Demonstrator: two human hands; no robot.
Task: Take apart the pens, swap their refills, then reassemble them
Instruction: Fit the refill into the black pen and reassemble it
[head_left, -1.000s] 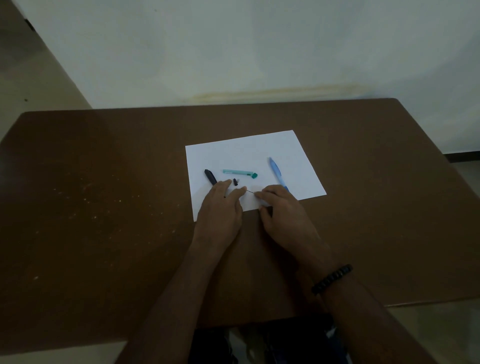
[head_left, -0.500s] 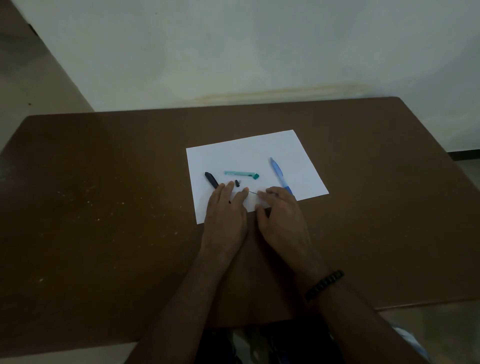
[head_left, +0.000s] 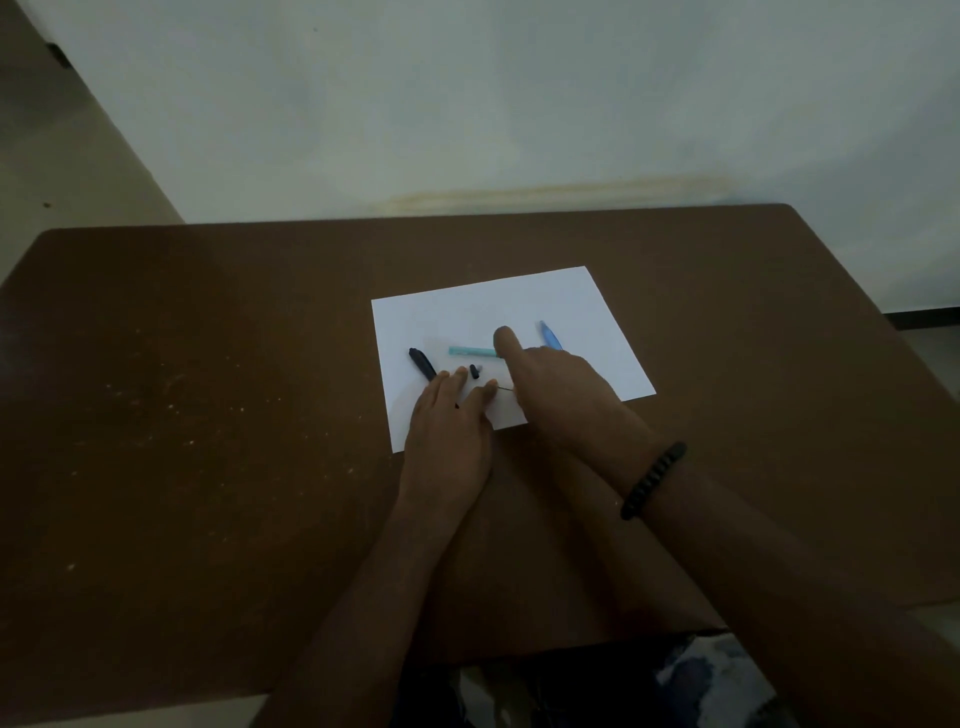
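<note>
The person's left hand (head_left: 449, 431) lies flat, palm down, on the near edge of a white sheet of paper (head_left: 498, 306), fingers straight and close together, holding nothing that I can see. A thin refill (head_left: 505, 387) pokes out from under its fingertips toward the right hand (head_left: 563, 395). That right hand is above the paper, just beside the left, one finger stretched forward. Its other fingers are turned away from me, so I cannot tell whether they grip anything. The extended fingertip covers the right end of a teal pen barrel (head_left: 470, 352), which lies crosswise just beyond the left hand's fingertips.

A black pen part (head_left: 422, 362) lies slantwise at the left hand's outer fingertips, its near end under them. A small black piece (head_left: 474, 371) sits just ahead of the left hand's fingers, between them and the teal barrel. A blue pen (head_left: 550, 336) shows beyond the right hand, partly hidden by it. A black beaded bracelet (head_left: 653, 480) circles the right wrist. Everything rests on a brown table (head_left: 208, 415).
</note>
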